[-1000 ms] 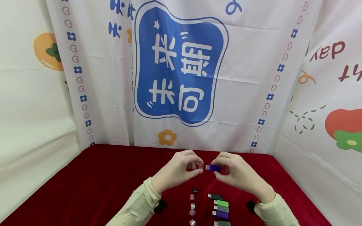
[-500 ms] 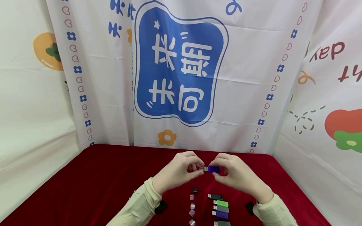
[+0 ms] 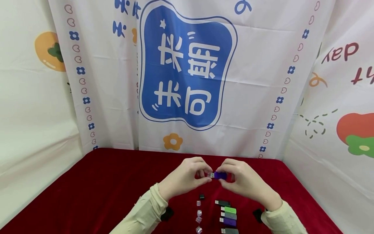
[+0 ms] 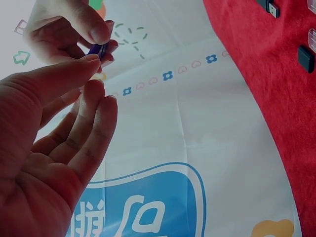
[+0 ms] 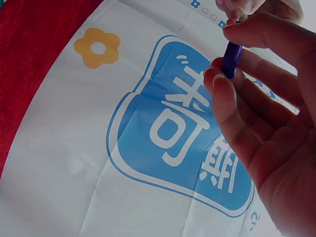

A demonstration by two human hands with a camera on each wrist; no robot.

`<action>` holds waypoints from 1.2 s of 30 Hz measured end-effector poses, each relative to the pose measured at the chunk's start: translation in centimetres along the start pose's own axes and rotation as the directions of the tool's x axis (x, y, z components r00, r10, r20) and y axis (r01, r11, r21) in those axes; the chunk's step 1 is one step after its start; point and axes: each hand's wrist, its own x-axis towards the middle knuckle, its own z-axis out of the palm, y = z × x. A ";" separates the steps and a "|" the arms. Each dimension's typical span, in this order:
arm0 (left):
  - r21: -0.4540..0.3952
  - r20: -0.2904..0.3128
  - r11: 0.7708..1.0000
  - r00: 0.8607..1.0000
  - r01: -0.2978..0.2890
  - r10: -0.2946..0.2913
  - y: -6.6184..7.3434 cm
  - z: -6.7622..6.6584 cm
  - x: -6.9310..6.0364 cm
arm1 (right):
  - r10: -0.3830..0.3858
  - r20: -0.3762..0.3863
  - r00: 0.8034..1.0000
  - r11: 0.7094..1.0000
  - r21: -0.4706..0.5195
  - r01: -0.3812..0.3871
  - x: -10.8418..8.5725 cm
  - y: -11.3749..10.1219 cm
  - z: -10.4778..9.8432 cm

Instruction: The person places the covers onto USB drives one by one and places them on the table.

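Above the red cloth, my left hand [image 3: 184, 176] pinches a small clear cap [image 3: 209, 175] between thumb and fingers. My right hand [image 3: 246, 182] grips a purple USB stick [image 3: 220, 175], its metal plug pointing left and meeting the cap, partly inside it as far as I can see. In the right wrist view the purple stick [image 5: 231, 60] lies between the thumb and fingers of my right hand [image 5: 276, 98]. The left wrist view shows my left hand [image 4: 59, 133] close against the other hand's fingertips, hiding the cap.
On the red cloth [image 3: 117, 188], a black cap [image 3: 202, 196] and several clear caps [image 3: 199, 213] form a column. To their right lie several USB sticks, among them a green one [image 3: 230, 210] and a purple one [image 3: 229, 222]. A printed curtain [image 3: 248, 97] hangs behind.
The purple stick has moved left towards the clear cap. The gap between them has closed, and the plug now meets the cap. Both hands still hold their pieces.
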 end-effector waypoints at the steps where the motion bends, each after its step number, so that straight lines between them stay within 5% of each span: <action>1: 0.002 0.000 1.000 1.000 0.000 0.000 0.0 0.0 0.0 | 0.005 0.003 1.000 1.000 0.000 -0.005 0.0 -0.1 0.0; 13: 0.039 0.013 0.990 0.990 0.137 -0.138 0.1 0.0 0.0 | -0.006 -0.002 1.000 1.000 -0.015 0.006 0.0 -0.3 0.0; 36: 0.019 0.030 0.996 0.996 0.082 -0.083 0.1 0.4 0.0 | -0.019 0.035 0.999 1.000 0.014 0.018 0.1 -0.7 0.2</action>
